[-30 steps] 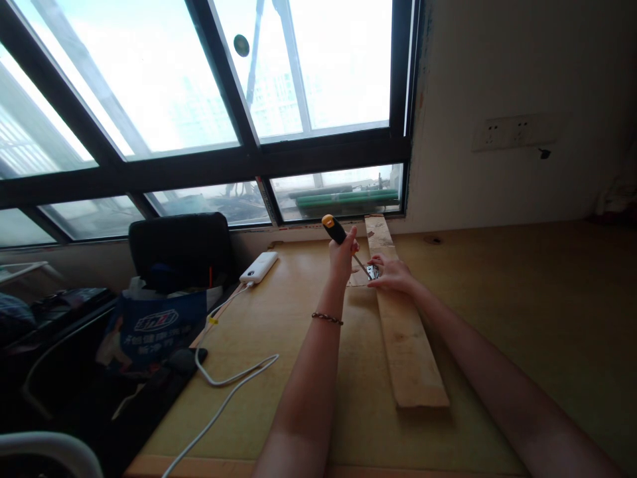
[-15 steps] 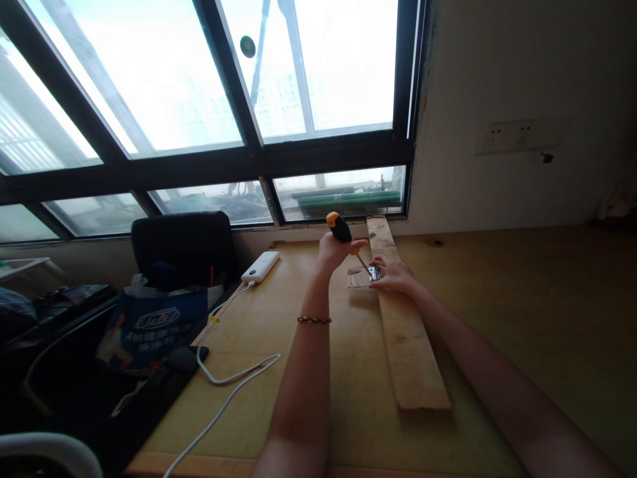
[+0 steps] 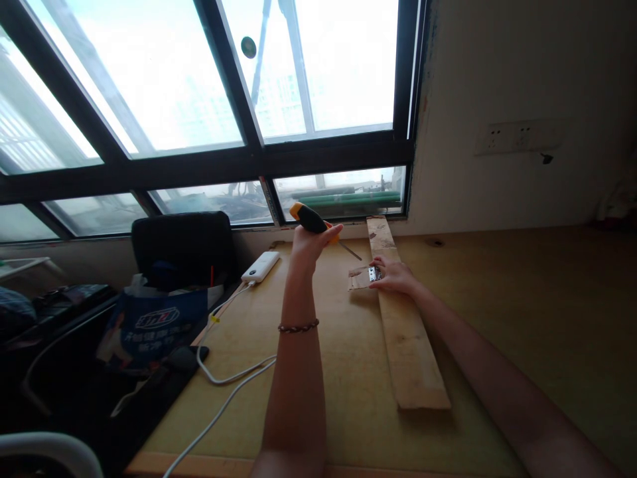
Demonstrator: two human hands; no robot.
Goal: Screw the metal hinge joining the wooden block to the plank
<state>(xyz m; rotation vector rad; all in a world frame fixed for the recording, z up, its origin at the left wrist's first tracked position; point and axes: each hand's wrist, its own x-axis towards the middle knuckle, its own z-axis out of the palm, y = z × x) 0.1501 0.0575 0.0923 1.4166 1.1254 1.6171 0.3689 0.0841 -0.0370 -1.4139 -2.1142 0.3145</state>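
Note:
My left hand (image 3: 309,247) is closed around a screwdriver (image 3: 311,218) with a black and yellow handle. Its metal shaft slants down to the right, the tip in the air just above and left of a small shiny metal hinge (image 3: 373,273). That hinge lies on a short wood piece (image 3: 357,279), which sticks out leftward over a long wooden board (image 3: 411,345). With its fingers pinched around the hinge and the short piece, my right hand (image 3: 394,273) rests over the board. Part of the hinge is hidden under these fingers.
The long board lies on a wooden table (image 3: 239,411), its far end near the window frame. A white power bank (image 3: 260,267) with a white cable (image 3: 223,382) sits at the left edge. Beyond that edge stand a black chair (image 3: 182,245) and a blue bag (image 3: 154,332).
My left hand has moved left and slightly up with the screwdriver, whose tip has come away from the hinge. My right hand stays in place.

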